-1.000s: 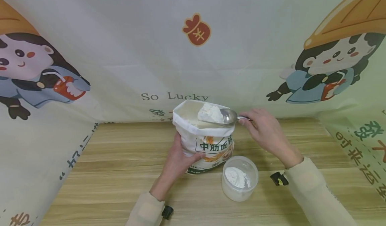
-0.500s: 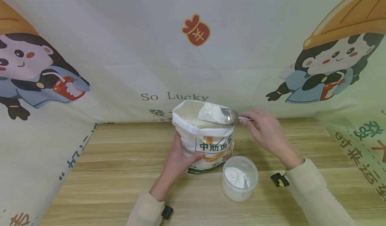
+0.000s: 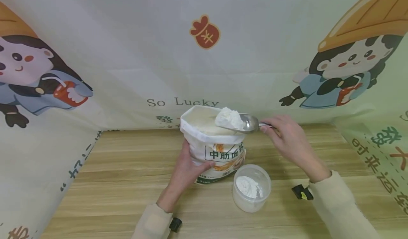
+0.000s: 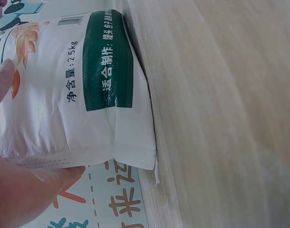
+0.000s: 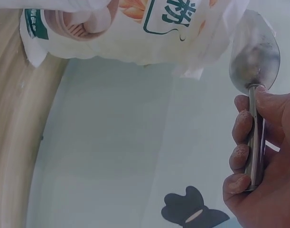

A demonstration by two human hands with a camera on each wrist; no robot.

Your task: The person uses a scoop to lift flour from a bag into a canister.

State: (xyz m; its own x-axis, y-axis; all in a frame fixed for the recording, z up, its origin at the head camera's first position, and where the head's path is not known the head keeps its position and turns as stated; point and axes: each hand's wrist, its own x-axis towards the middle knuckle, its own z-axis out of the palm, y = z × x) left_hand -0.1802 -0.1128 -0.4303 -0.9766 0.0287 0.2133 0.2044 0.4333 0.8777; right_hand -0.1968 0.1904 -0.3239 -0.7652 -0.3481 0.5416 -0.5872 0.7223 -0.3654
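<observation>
A white flour bag [image 3: 220, 161] with a folded-down rim stands upright on the table, open at the top, flour visible inside. My left hand [image 3: 188, 166] grips its lower left side, thumb across the front; the left wrist view shows the bag's green label [image 4: 108, 61]. In my right hand [image 3: 288, 141] is a metal scoop [image 3: 250, 123], fingers curled round its handle, as the right wrist view confirms. A heap of white flour [image 3: 230, 118] sits in the scoop, over the right part of the bag's mouth. Below right stands a clear plastic tub [image 3: 251, 205] with some flour inside.
The wooden table [image 3: 111, 182] meets a printed cloth backdrop [image 3: 143, 47] behind the bag, with cloth at both sides too. Black wrist devices [image 3: 302, 192] show near both sleeves.
My right hand has moved slightly right with the loaded scoop, over the bag's right rim. My left hand keeps its grip on the bag. The head view has shifted a little.
</observation>
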